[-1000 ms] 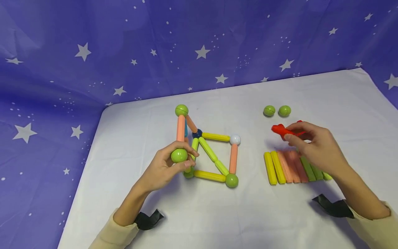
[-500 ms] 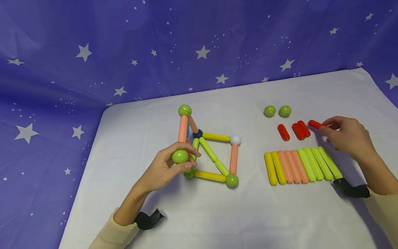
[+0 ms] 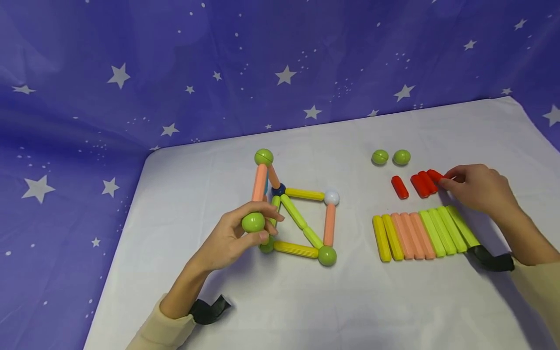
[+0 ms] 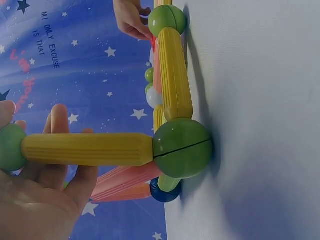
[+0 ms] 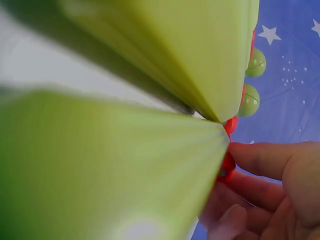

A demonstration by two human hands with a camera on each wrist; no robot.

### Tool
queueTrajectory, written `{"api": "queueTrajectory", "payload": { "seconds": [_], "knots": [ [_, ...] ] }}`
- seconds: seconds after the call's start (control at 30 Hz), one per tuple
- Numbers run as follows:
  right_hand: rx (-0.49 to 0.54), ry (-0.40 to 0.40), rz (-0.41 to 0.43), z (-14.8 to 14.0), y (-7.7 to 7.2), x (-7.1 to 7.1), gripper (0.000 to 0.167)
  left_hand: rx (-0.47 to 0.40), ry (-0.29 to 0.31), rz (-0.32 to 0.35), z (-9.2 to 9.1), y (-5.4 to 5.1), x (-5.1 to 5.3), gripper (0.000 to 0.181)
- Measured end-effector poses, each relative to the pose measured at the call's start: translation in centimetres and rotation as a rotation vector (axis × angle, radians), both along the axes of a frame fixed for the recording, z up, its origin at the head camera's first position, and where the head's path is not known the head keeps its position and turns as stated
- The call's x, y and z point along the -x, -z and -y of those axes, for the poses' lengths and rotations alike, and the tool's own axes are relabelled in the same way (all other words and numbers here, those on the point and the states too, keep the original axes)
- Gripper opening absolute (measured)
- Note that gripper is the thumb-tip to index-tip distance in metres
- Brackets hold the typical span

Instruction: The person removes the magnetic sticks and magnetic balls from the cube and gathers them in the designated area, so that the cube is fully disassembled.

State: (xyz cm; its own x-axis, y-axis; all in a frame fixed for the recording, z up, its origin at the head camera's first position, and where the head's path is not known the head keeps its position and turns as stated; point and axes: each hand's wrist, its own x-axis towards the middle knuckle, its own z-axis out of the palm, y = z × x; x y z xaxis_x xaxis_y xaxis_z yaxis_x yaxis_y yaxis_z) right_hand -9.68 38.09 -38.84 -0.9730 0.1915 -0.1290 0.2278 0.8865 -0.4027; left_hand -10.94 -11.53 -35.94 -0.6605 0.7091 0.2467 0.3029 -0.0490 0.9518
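Note:
In the head view my left hand (image 3: 238, 233) holds a green ball (image 3: 253, 222) between thumb and fingers. Below that ball, the left wrist view shows a yellow rod (image 4: 90, 149) standing up from another green ball (image 4: 182, 148) on the table. These belong to a frame of magnetic rods and balls, with a salmon rod (image 3: 259, 183) leading to a high green ball (image 3: 264, 158). Over at the right, my right hand (image 3: 479, 189) pinches a short red rod (image 3: 435, 175) by its near end. That rod lies against two more red rods (image 3: 423, 184).
One more red rod (image 3: 400, 187) lies apart on their left. Two loose green balls (image 3: 391, 157) sit behind. A row of yellow, salmon and lime rods (image 3: 417, 236) lies in front, the black wrist strap (image 3: 490, 258) touching its right end. A starry blue cloth (image 3: 280, 39) hangs behind the table.
After setting red rods down behind the row, my right hand has brought another red rod leftward against two of them. The rightmost lime rod has shifted slightly. My left hand stays nearly still.

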Motion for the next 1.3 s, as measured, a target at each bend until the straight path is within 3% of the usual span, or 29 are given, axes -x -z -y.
{"api": "queueTrajectory", "payload": {
  "seconds": [0.2,0.43,0.6,0.8,0.93,1.1,1.3],
  "knots": [
    [0.002,0.015,-0.002,0.4,-0.5,-0.3,0.044,0.014,-0.016,0.018,0.1,0.0,-0.2,0.049],
    [0.024,-0.019,-0.134,3.2,-1.3,-1.7,0.038,0.022,-0.016,0.036,-0.1,0.1,-0.3,0.063],
    [0.064,-0.202,-0.227,8.2,-2.0,-4.0,0.026,0.068,-0.044,0.000,0.0,-0.1,-0.4,0.055],
    [0.062,-0.517,-0.175,16.7,-1.7,-6.8,0.030,0.185,-0.103,-0.082,0.3,-0.8,-0.5,0.046],
    [0.032,-0.644,-0.148,20.6,-0.9,-7.4,0.038,0.201,-0.110,-0.072,0.3,-0.9,-0.5,0.042],
    [0.021,-0.649,-0.130,22.6,-0.2,-6.8,0.035,0.200,-0.108,-0.060,0.4,-0.7,-0.6,0.043],
    [0.032,-0.619,-0.114,22.7,-0.3,-6.7,0.028,0.158,-0.081,-0.069,0.7,-0.4,-0.9,0.055]
  ]
}}
